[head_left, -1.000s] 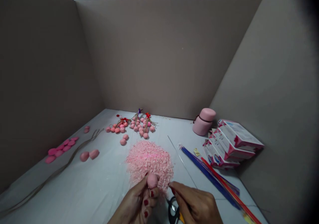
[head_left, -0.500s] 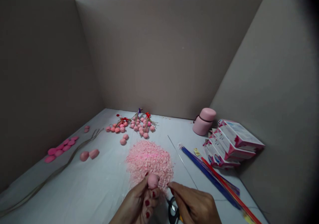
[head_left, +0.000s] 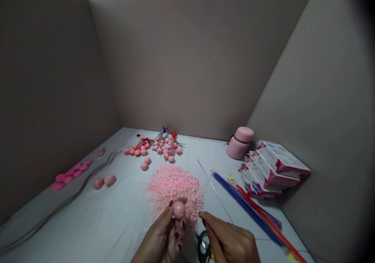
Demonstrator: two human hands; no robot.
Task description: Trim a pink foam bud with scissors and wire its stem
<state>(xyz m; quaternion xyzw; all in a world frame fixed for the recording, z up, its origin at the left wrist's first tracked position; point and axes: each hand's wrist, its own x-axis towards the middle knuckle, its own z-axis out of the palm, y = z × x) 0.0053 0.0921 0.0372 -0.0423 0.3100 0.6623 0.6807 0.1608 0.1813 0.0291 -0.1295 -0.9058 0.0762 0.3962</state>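
Grey partition boards (head_left: 190, 60) enclose a pale counter (head_left: 102, 220) on three sides, so that the work area is screened off. Near the front edge, a small pink ball (head_left: 179, 210) is gripped between the thumb and fingertips of the left hand (head_left: 164, 237) and raised just above a heap of pink shreds (head_left: 175, 189) — a position that keeps the ball clear of the loose material while it is worked. The right hand (head_left: 230, 241) is pinched shut on what appears to be a fine wire (head_left: 195, 215), its tip directed at the side of the ball; whether the tip touches the ball cannot be told. Black-handled scissors (head_left: 202, 248) lie on the counter between the two hands, within ready reach.

Further items are grouped by kind. Finished clusters of pink balls (head_left: 159, 146), tied with red and purple trim, lie well behind the heap. Flat pink pieces (head_left: 70, 173) form a row at the left wall, with two loose pink lumps (head_left: 104, 182) and long thin stems (head_left: 73, 194) nearby. At the right are set a pink jar (head_left: 239, 142), stacked boxes (head_left: 271, 167), and blue and red rods (head_left: 249, 208) — with a long thin needle (head_left: 213, 189) beside them.
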